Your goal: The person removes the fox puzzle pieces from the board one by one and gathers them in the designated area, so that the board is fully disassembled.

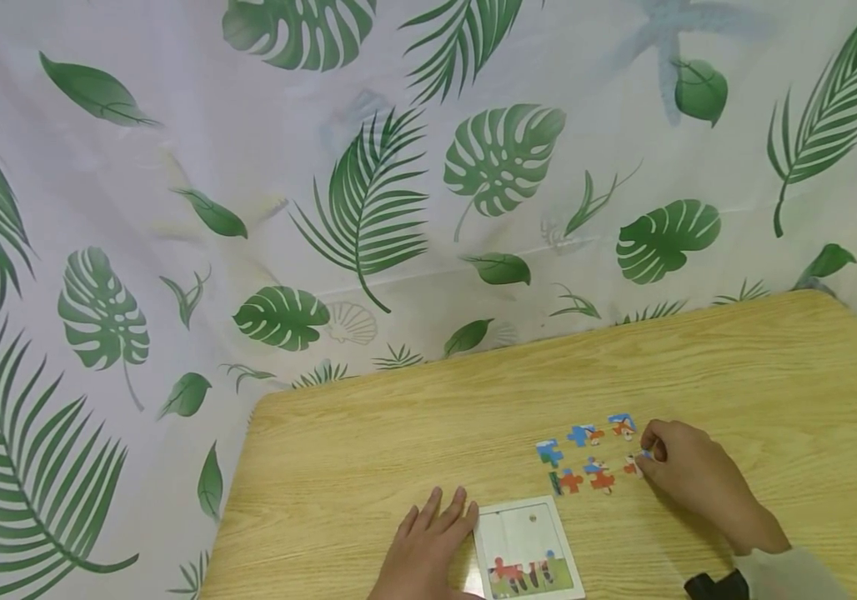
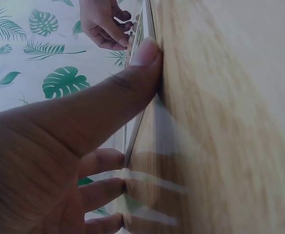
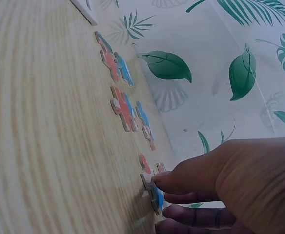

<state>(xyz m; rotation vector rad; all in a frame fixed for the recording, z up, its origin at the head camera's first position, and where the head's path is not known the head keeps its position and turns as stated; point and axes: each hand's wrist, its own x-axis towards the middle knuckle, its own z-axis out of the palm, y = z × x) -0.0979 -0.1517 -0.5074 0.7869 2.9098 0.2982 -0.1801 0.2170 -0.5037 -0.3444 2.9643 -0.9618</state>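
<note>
My left hand (image 1: 426, 546) lies with fingers spread at the left side of a white puzzle board (image 1: 522, 533); the index fingertip and, in the left wrist view, the thumb (image 2: 145, 53) touch its edge. Joined jigsaw pieces (image 1: 529, 577) fill the lower part of this board. My right hand (image 1: 699, 475) pinches a puzzle piece (image 3: 153, 192) between thumb and fingers, low at the tabletop. That piece is at the right end of the nearer of two rows of loose pieces, and the fingers partly hide it. Another piece (image 1: 622, 426) lies just beyond it.
More loose puzzle pieces, including a blue-and-green one (image 1: 548, 452) and a red one (image 1: 567, 482), lie right of and beyond the board. The wooden table (image 1: 368, 442) meets a leaf-print cloth (image 1: 398, 208) at its far and left edges. A black band (image 1: 717, 586) is on the right wrist.
</note>
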